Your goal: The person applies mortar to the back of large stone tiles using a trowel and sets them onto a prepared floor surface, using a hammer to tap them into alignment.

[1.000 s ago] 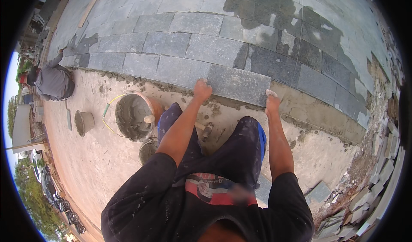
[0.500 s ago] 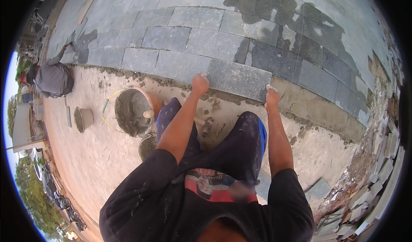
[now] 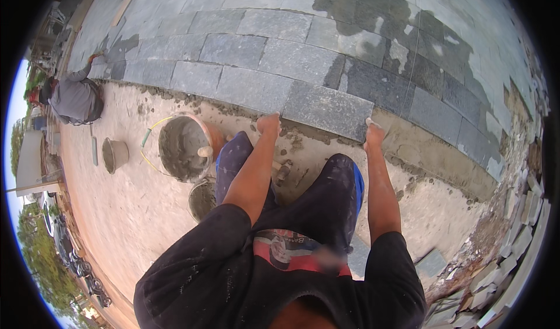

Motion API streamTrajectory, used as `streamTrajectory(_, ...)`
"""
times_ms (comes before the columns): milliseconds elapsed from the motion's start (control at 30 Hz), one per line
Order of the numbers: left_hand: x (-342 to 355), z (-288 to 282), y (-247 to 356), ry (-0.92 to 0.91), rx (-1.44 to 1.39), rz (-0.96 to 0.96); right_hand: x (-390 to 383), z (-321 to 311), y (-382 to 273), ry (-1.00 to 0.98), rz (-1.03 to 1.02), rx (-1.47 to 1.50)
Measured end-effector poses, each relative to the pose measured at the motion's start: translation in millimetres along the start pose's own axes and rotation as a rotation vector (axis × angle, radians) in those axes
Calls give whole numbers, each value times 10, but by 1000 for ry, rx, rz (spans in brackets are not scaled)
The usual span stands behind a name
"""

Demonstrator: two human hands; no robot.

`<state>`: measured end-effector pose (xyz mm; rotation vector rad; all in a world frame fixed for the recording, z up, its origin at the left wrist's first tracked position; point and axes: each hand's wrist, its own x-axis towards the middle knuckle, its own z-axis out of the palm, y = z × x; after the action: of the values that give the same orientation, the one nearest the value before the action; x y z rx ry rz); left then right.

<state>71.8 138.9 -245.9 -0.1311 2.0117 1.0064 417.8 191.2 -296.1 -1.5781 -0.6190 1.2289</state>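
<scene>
A grey rectangular stone tile (image 3: pixel 328 108) lies in the nearest row of paving, over wet mortar (image 3: pixel 426 145). At its near left corner is my left hand (image 3: pixel 269 124), closed, with the fingertips against the edge. My right hand (image 3: pixel 374 135) is closed at the near right corner, thumb and fingers pinching the edge. How far the fingers reach under the tile is hidden. Between my knees a hammer (image 3: pixel 283 170) rests on the ground, partly covered by my left leg.
Left of my knee stands a large orange bucket (image 3: pixel 217 139) of mortar, with a smaller bucket (image 3: pixel 202 201) close by. Another small bucket (image 3: pixel 115 155) sits farther left. A person in grey (image 3: pixel 76 99) crouches at the paving edge. Broken stone slabs (image 3: pixel 507 265) are piled at right.
My left hand has shifted slightly down and toward me at the tile's left corner. The right hand stays at its corner. The whole view has shifted a little.
</scene>
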Motion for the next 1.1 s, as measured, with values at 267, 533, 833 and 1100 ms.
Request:
streamTrajectory(267,222,-6,-125,-23,-76,27,-104,99,-79,43,29,-15)
streamTrajectory(533,40,34,-83,-66,-48,35,11,-8,100,61,-146,-100)
streamTrajectory(833,89,-96,-101,-43,-62,44,-181,161,-16,171,-250,-614)
streamTrajectory(1100,160,-41,-181,-160,-150,38,-215,167,-121,221,-359,-874)
